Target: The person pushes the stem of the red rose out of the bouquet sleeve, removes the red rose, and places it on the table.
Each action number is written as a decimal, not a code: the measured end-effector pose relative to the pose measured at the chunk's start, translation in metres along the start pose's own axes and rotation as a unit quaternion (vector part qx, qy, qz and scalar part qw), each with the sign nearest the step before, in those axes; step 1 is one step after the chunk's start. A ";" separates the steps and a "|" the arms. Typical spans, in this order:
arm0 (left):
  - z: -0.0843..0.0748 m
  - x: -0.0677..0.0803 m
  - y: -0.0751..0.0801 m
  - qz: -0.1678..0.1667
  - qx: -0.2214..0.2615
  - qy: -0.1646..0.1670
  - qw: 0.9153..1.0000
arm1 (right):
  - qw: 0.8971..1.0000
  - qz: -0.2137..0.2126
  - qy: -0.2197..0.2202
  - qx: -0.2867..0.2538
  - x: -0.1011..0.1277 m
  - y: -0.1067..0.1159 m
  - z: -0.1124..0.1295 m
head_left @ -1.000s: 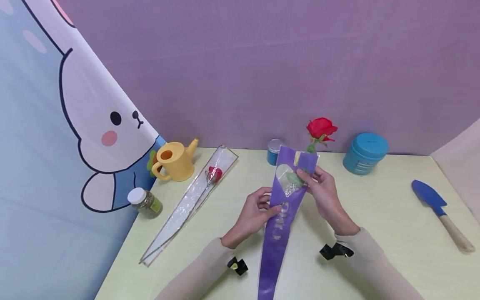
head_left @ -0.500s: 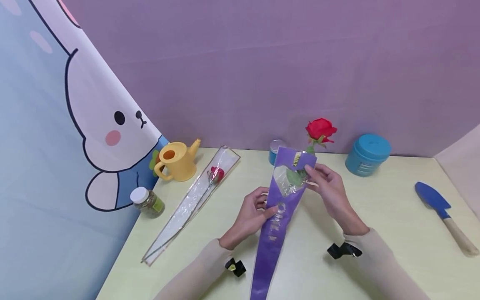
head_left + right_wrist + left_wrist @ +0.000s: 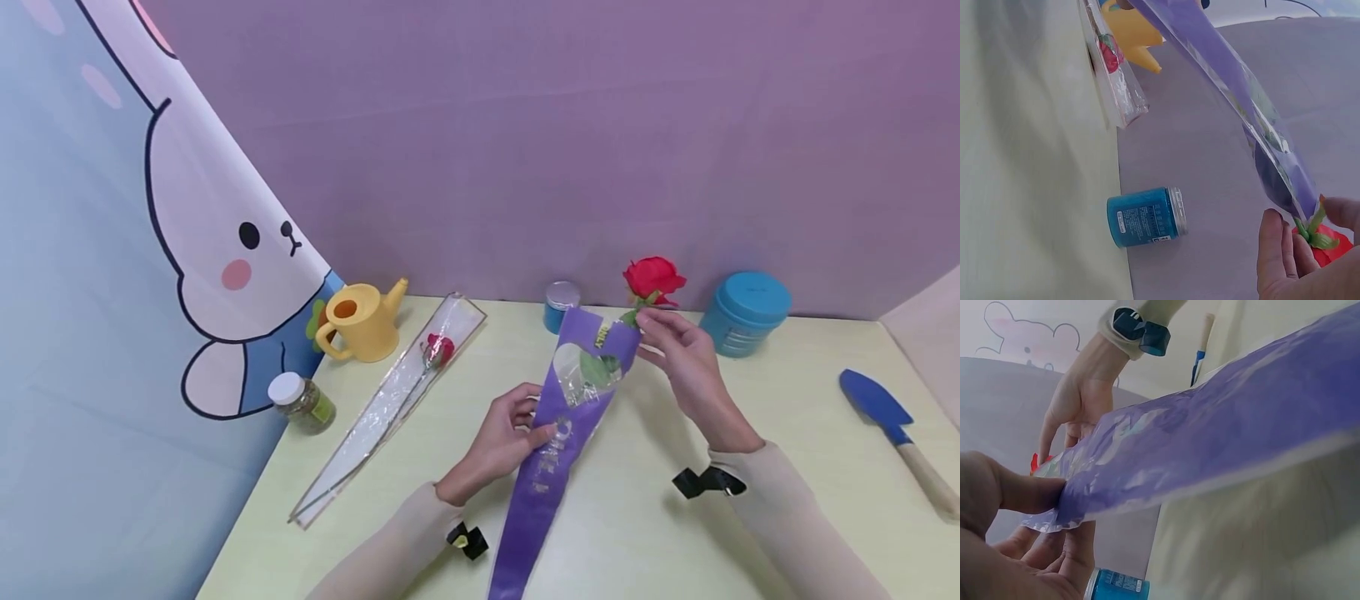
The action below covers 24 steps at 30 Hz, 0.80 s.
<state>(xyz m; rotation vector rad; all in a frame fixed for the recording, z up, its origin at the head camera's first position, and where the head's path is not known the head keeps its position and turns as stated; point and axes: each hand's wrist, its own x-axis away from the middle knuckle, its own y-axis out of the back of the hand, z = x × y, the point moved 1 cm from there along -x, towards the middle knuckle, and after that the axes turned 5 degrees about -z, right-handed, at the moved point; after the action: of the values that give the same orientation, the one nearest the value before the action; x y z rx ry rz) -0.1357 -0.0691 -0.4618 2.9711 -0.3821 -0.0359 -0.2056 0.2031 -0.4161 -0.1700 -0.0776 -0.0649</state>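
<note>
A purple flower sleeve [image 3: 542, 454] with a clear heart-shaped window slants above the table. Green leaves [image 3: 600, 369] show through that window. My left hand [image 3: 504, 433] grips the sleeve's left edge near its middle, thumb in front and fingers behind. Out of the open top rises a red rose [image 3: 654, 278]. Just under the bloom, my right hand [image 3: 686, 367] pinches the stem at the sleeve's mouth. In the right wrist view, the thumb and fingers lie on both sides of the rose's green sepals [image 3: 1324, 241].
Left lies a wrapped rose [image 3: 437, 351] in a clear sleeve, with a yellow watering can [image 3: 363, 325] and a white-capped jar [image 3: 302, 404] beyond it. Behind stand a small blue jar [image 3: 559, 305] and a larger blue tub [image 3: 748, 312]. A blue trowel [image 3: 877, 398] lies right.
My right hand has left the sleeve's upper right edge and moved up to the stem beneath the bloom. The rose sits lower, and the sleeve leans further right at its top.
</note>
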 end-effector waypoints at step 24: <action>0.013 0.006 0.008 0.032 -0.030 0.006 0.999 | 0.997 -0.024 0.029 0.060 -0.003 0.004 0.001</action>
<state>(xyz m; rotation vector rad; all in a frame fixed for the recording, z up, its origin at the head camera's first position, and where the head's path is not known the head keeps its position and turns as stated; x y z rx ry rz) -0.1321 -0.0800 -0.4733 2.8960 -0.4659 -0.0219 -0.2080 0.2074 -0.4164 -0.0463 -0.0277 -0.1136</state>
